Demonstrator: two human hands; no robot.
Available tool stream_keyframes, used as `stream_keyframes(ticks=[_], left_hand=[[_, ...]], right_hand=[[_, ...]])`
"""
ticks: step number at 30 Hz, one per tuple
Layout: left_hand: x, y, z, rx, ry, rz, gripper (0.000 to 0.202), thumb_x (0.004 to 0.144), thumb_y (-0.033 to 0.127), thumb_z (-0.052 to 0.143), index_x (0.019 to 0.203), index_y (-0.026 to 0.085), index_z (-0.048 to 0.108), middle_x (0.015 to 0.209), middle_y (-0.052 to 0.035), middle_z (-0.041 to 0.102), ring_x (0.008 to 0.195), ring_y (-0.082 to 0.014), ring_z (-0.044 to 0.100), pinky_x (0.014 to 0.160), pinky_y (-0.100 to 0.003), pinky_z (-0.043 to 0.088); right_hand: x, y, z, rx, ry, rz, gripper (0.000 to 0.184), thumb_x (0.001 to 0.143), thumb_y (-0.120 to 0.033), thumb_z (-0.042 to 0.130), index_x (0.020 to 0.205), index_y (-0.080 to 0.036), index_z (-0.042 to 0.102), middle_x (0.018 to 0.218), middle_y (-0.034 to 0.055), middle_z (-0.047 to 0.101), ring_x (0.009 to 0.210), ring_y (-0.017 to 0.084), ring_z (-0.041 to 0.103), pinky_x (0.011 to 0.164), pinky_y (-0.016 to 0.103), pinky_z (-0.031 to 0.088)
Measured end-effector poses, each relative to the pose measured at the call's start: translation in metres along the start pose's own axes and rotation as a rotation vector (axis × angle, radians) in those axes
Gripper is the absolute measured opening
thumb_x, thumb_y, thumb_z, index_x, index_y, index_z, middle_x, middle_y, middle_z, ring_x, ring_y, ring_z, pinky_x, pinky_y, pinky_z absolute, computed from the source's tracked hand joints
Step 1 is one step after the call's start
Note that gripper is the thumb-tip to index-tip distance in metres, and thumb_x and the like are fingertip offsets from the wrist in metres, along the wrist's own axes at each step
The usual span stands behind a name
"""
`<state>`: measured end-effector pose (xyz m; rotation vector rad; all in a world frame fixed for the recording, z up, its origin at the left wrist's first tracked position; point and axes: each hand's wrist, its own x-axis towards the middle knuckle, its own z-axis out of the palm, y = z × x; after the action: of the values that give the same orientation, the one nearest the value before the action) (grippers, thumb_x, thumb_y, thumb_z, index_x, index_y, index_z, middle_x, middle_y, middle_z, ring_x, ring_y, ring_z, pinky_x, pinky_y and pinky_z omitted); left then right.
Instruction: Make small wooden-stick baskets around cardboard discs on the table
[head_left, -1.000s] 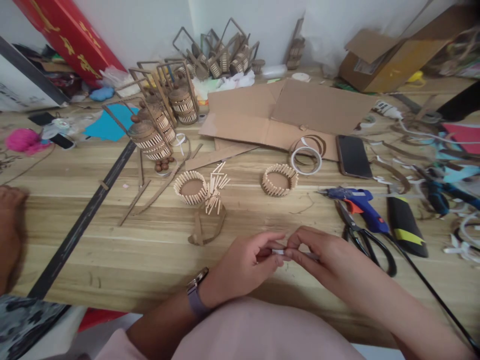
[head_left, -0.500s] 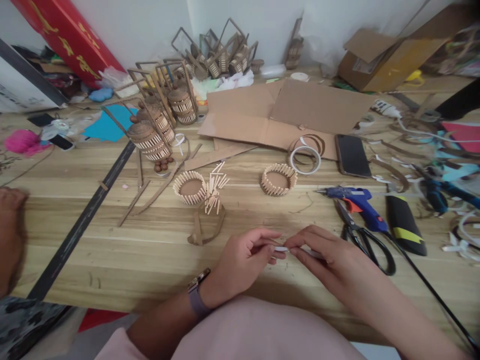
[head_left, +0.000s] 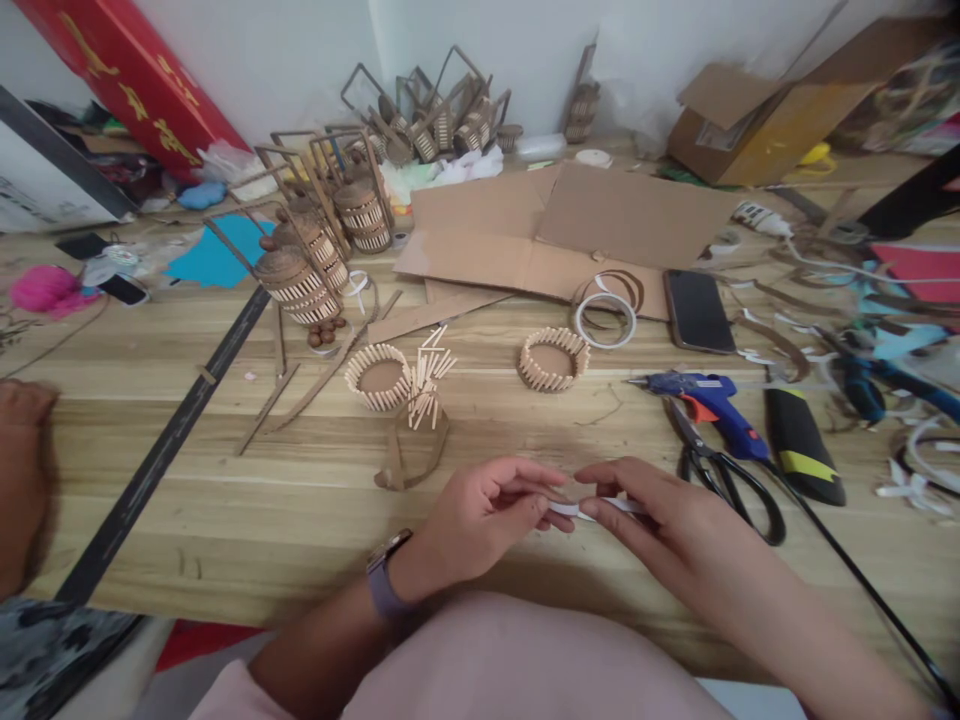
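Observation:
Both of my hands meet low over the wooden table [head_left: 225, 500], pinching a thin white strip [head_left: 592, 507] between them. My left hand [head_left: 487, 515], with a watch on its wrist, grips the strip's left end with thumb and fingers closed. My right hand [head_left: 660, 515] pinches the right part. Just beyond my hands lie a folded brown cardboard strip [head_left: 409, 455], a small bundle of wooden sticks [head_left: 427, 385] and two little stick-walled rings [head_left: 379, 375] [head_left: 553, 358].
Black scissors [head_left: 720, 470], a blue glue gun [head_left: 705, 395], a black and yellow cutter [head_left: 799, 445], a phone [head_left: 697, 310] and a tape roll [head_left: 604, 318] lie right. Flat cardboard [head_left: 570, 225] and finished stick lanterns [head_left: 304, 275] stand behind. Another person's hand [head_left: 22, 470] rests far left.
My hands have drawn slightly apart, showing more of the white strip between them. The view has shifted a little.

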<state>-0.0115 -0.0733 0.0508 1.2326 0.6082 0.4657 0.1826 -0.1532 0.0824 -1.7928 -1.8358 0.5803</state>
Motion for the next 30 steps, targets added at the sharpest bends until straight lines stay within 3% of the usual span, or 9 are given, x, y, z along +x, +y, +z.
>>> stream_keyframes(ticks=[7, 12, 22, 30], left_hand=[[-0.002, 0.014, 0.0, 0.525, 0.049, 0.083, 0.026, 0.092, 0.024, 0.06, 0.115, 0.019, 0.07, 0.106, -0.0058, 0.077, 0.098, -0.0195, 0.071, 0.084, -0.027, 0.053], [0.0, 0.012, 0.0, 0.692, 0.034, 0.153, 0.021, 0.095, 0.026, 0.057, 0.106, 0.021, 0.074, 0.104, -0.0039, 0.077, 0.096, -0.0191, 0.07, 0.087, -0.027, 0.049], [0.002, 0.008, 0.005, 0.689, 0.161, 0.159, 0.017, 0.079, 0.009, 0.06, 0.086, 0.019, 0.072, 0.087, 0.0012, 0.077, 0.079, -0.0142, 0.068, 0.076, -0.022, 0.047], [0.004, 0.002, 0.01, 0.475, 0.263, 0.064, 0.01, 0.075, 0.013, 0.059, 0.073, 0.018, 0.067, 0.07, 0.0034, 0.07, 0.067, -0.0119, 0.062, 0.063, -0.02, 0.044]], right_hand=[[-0.005, -0.002, 0.003, -0.114, 0.077, -0.129, 0.02, 0.098, -0.032, 0.046, 0.099, -0.023, 0.065, 0.089, 0.0048, 0.075, 0.079, 0.021, 0.072, 0.067, 0.033, 0.056], [-0.005, -0.007, 0.006, -0.21, 0.145, -0.223, 0.022, 0.1, -0.03, 0.045, 0.101, -0.02, 0.064, 0.083, 0.0058, 0.072, 0.075, 0.022, 0.07, 0.065, 0.035, 0.053], [-0.001, -0.014, 0.014, -0.261, 0.212, -0.379, 0.02, 0.101, -0.019, 0.041, 0.103, -0.02, 0.061, 0.087, 0.0052, 0.071, 0.078, 0.02, 0.067, 0.067, 0.033, 0.049], [-0.003, -0.015, 0.028, -0.193, 0.257, -0.367, 0.013, 0.098, -0.014, 0.046, 0.099, -0.02, 0.058, 0.076, 0.0032, 0.06, 0.069, 0.018, 0.058, 0.062, 0.03, 0.047]])
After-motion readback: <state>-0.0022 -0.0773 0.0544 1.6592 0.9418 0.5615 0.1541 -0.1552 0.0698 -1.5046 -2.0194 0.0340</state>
